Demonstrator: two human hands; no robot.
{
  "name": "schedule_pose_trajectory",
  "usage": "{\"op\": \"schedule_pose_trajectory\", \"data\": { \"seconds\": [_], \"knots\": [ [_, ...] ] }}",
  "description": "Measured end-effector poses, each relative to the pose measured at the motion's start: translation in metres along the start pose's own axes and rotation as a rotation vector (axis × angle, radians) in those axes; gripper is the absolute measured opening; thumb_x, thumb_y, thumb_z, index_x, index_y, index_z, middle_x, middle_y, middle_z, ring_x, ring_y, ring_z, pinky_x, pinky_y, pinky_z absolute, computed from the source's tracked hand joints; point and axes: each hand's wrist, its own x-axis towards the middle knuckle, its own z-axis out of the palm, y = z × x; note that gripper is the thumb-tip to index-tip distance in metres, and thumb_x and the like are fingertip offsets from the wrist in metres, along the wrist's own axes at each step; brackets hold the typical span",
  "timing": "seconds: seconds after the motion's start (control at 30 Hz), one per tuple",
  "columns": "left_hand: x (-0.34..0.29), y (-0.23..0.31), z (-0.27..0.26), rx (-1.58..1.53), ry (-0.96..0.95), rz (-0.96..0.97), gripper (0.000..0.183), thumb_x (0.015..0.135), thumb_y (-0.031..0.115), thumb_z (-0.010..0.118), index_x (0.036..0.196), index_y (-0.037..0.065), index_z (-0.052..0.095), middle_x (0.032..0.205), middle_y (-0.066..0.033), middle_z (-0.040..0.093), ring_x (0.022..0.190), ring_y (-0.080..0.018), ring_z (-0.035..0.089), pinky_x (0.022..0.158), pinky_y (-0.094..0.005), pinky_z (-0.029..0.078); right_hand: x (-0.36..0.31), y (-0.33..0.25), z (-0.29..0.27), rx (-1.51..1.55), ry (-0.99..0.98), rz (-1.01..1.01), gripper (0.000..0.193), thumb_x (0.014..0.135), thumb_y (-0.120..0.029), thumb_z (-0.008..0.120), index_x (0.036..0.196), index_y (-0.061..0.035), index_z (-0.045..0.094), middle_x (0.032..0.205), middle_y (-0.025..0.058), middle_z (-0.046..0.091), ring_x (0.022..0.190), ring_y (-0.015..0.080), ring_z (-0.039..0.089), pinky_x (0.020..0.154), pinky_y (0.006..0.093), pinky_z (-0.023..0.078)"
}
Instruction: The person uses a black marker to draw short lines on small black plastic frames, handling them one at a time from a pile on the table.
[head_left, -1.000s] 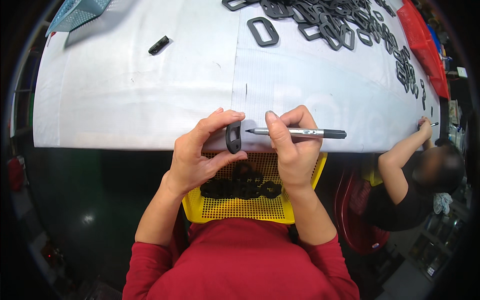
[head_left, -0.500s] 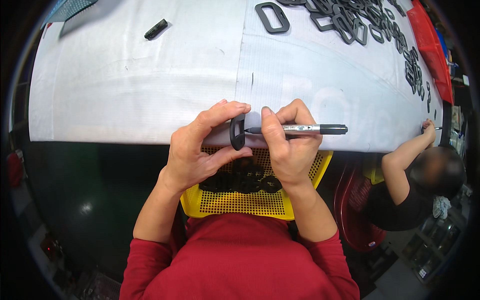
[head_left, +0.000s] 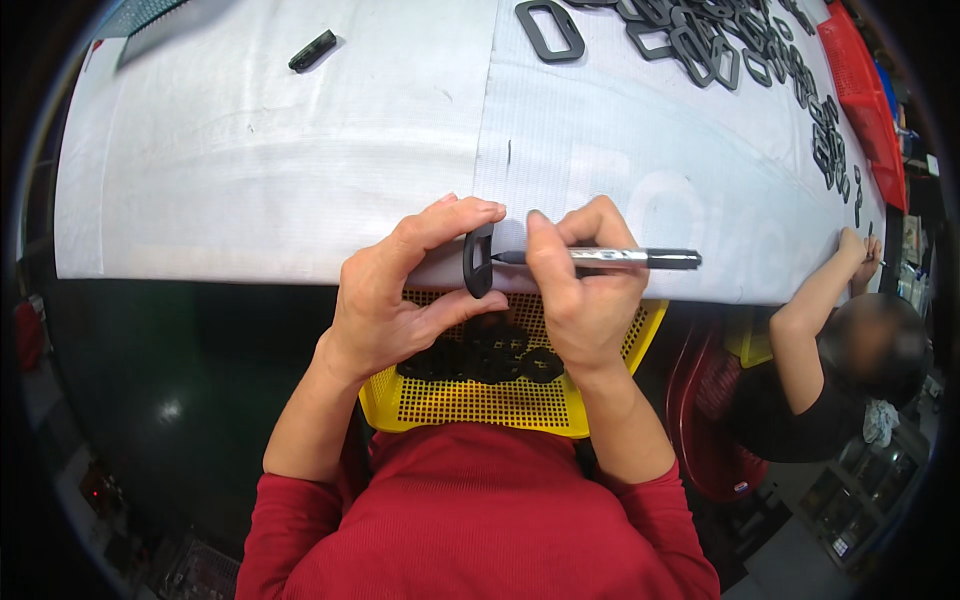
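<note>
Two-handed hold, seen from above at the near edge of a table covered in white sheeting. In the left hand, pinched by its ends between forefinger above and thumb below: a flat, black, elongated ring, turned nearly edge-on over the table's edge. Likely reason for the end-to-end pinch: opening and right-hand side left free, fingertips clear of the nib. In the right hand, closed around the barrel in a writing grip: a slim silver marker pen with a black end, almost level, dark nib pointing left to the ring; contact or slight gap, impossible to tell. Hands close together, probably for steadiness.

Beneath, at the lap: a yellow perforated plastic basket containing black looped pieces, apparently placed for a short reach. Farther up the table: one black oblong ring lying flat, just apart from a heap of similar black rings. Upper left: a small black oblong object, kind unclear. At right: a red plastic basket beside the heap, and a co-worker in black, hands at the table's edge, grip too small to judge.
</note>
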Motion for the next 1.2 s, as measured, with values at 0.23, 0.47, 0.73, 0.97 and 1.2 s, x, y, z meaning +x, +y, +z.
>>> {"op": "schedule_pose_trajectory", "data": {
  "seconds": [0.23,0.47,0.73,0.97,1.2],
  "knots": [
    [0.005,0.005,-0.018,0.004,-0.211,0.034,0.055,0.060,0.021,0.080,0.107,0.003,0.057,0.097,-0.0124,0.064,0.096,-0.0225,0.061,0.103,-0.0460,0.028,0.025,-0.005,-0.010,0.281,0.216,0.067,0.014,0.089,-0.014,0.055,0.084,-0.0009,0.054,0.074,0.0061,0.060,0.058,0.0080,0.053,0.050,0.0194,0.038],
    [0.008,0.005,-0.020,-0.019,-0.277,0.080,0.017,0.074,0.019,0.069,0.089,0.010,0.067,0.086,-0.0030,0.067,0.090,-0.0196,0.062,0.103,-0.0481,0.028,0.101,0.009,-0.008,-0.572,0.108,-0.506,0.025,0.070,-0.018,0.072,0.087,-0.0053,0.059,0.077,0.0091,0.062,0.078,0.0266,0.058,0.064,0.0343,0.047],
    [0.007,0.009,-0.017,-0.050,-0.205,0.033,0.010,0.076,0.009,0.062,0.085,0.006,0.067,0.082,-0.0053,0.067,0.086,-0.0215,0.063,0.102,-0.0479,0.029,0.130,0.013,0.010,-0.738,0.045,-0.300,0.036,0.063,-0.014,0.077,0.089,-0.0054,0.053,0.085,0.0099,0.061,0.085,0.0269,0.054,0.073,0.0355,0.044],
    [0.002,0.008,-0.016,-0.160,-0.080,-0.149,0.032,0.075,0.004,0.062,0.107,0.001,0.058,0.108,-0.0131,0.059,0.105,-0.0231,0.054,0.100,-0.0421,0.033,0.121,0.010,0.003,-0.256,-0.065,-0.263,0.030,0.068,-0.001,0.070,0.089,-0.0020,0.049,0.086,0.0100,0.058,0.071,0.0177,0.058,0.070,0.0271,0.046],
    [0.011,0.013,-0.010,-0.452,0.103,-0.052,0.077,0.069,0.005,0.073,0.134,0.002,0.031,0.133,-0.0129,0.038,0.122,-0.0216,0.039,0.098,-0.0363,0.036,0.053,-0.022,-0.016,0.676,-0.490,0.394,0.030,0.068,0.007,0.067,0.089,-0.0040,0.049,0.089,0.0108,0.059,0.073,0.0110,0.058,0.065,0.0214,0.048]
  ]
}}
